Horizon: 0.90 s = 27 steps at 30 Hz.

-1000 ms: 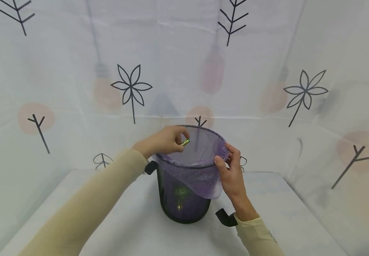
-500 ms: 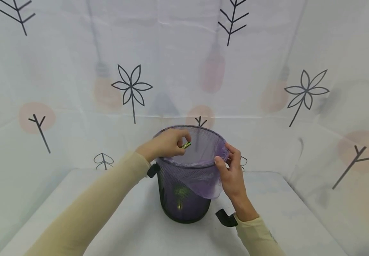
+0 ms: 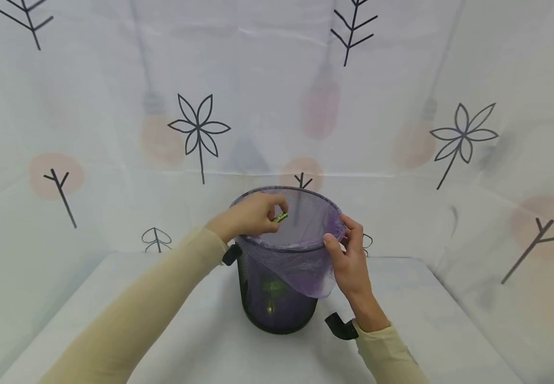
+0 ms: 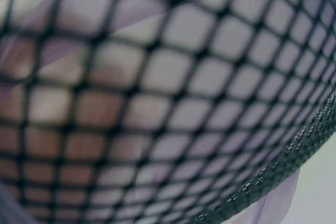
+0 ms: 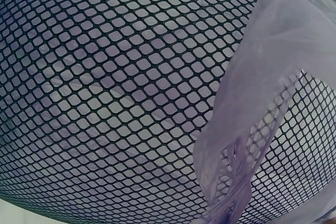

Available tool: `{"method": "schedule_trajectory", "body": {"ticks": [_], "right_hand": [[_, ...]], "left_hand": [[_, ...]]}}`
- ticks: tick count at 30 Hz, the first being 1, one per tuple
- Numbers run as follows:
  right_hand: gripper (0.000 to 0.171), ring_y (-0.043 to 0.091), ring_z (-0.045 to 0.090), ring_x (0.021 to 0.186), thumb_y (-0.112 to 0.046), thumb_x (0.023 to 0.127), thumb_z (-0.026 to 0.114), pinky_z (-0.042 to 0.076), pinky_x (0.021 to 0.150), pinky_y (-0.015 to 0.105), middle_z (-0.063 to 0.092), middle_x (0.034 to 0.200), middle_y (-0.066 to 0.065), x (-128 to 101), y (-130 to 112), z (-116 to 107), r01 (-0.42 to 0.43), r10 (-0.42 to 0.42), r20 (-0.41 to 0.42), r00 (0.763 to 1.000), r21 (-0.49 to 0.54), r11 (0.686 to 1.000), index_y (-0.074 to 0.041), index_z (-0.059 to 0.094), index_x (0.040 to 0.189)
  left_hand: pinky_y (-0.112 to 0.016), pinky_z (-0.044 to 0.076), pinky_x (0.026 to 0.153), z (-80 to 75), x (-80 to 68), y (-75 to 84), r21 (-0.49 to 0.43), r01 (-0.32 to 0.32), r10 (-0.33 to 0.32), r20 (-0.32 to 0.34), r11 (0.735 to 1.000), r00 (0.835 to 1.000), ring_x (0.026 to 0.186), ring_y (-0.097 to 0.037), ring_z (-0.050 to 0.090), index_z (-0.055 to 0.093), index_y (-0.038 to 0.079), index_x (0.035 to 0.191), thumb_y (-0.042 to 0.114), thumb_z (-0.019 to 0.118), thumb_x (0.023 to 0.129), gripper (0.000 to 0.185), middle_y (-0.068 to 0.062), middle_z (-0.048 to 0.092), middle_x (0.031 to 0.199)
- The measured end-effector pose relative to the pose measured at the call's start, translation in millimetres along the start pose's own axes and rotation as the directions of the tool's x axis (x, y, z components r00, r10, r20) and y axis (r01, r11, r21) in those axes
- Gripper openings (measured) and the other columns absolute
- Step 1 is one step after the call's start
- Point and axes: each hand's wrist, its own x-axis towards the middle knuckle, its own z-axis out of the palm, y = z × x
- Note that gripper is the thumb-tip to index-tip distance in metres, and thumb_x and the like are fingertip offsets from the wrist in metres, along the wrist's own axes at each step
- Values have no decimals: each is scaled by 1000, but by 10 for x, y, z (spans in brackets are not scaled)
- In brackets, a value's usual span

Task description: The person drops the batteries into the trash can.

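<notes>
A black wire-mesh wastebasket stands upright, lined with a thin purple plastic bag folded over its rim. My left hand reaches over the rim into the opening and pinches a small, shiny green-and-gold rod-shaped thing between thumb and fingers. Through the mesh in the left wrist view, that hand shows blurred. At the right side of the rim, my right hand grips basket and bag, thumb outside. Bag plastic hangs over the mesh in the right wrist view. A greenish glint shows low inside the basket.
The basket stands on a white tabletop. Behind and at both sides hangs a pale cloth printed with plant drawings. Black wrist mounts sit by both cuffs, the left one close against the basket's side.
My left hand has moved slightly right and down into the basket's opening, still pinching the small green-and-gold thing. The right hand keeps its grip on the rim.
</notes>
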Motion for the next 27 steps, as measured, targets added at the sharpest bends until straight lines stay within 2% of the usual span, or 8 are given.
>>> {"method": "schedule_trajectory", "body": {"ticks": [5, 11, 17, 22, 25, 27], "right_hand": [[57, 22, 47, 114, -18, 95, 55, 40, 87, 28, 45, 130, 17, 10, -7, -4, 8, -8, -4, 1000, 10, 1000, -15, 27, 145], [57, 23, 47, 117, -20, 95, 55, 40, 90, 31, 44, 131, 17, 0, -21, -8, 0, 0, 6, 1000, 1, 1000, -16, 27, 145], [57, 23, 47, 117, -20, 95, 55, 39, 90, 31, 44, 130, 16, 15, -15, -35, -2, 2, 8, 1000, -7, 1000, -16, 27, 145], [57, 23, 48, 114, -24, 96, 53, 41, 90, 38, 47, 127, 17, 21, -24, -71, -2, 4, 38, 999, -52, 999, -18, 26, 145], [59, 27, 48, 117, -28, 97, 52, 41, 93, 47, 46, 131, 19, 32, -31, -121, 13, -9, 44, 999, -90, 996, -20, 23, 148], [61, 30, 45, 123, -30, 97, 51, 38, 97, 51, 43, 137, 19, 50, -32, -170, 32, -28, 38, 999, -122, 992, -22, 20, 150]], "left_hand": [[-30, 46, 64, -25, -6, 24, -2, -11, 11, -10, 1000, 1000, 59, -13, 56, 57, 13, 122, 19, 66, 89, 35, -1, 60, 82], [-32, 47, 68, -34, -19, 37, -6, -19, 19, -15, 1000, 1000, 66, -15, 56, 59, 10, 117, 17, 66, 88, 31, -3, 60, 85], [-33, 46, 70, -15, 18, 26, 9, -48, 48, -56, 999, 997, 70, -16, 54, 59, 7, 118, 17, 65, 88, 32, -2, 59, 84], [-33, 46, 70, -15, -1, 19, 43, -47, 53, -160, 998, 986, 72, -16, 53, 60, 7, 115, 17, 62, 90, 27, -2, 58, 82], [-35, 46, 73, -45, -69, 16, 65, -51, 66, -258, 997, 964, 76, -18, 54, 61, 5, 112, 18, 61, 90, 26, -5, 59, 87], [-35, 46, 74, -74, -144, 5, 83, -58, 82, -323, 995, 943, 80, -19, 55, 62, 5, 109, 19, 61, 89, 24, -5, 59, 90]]}}
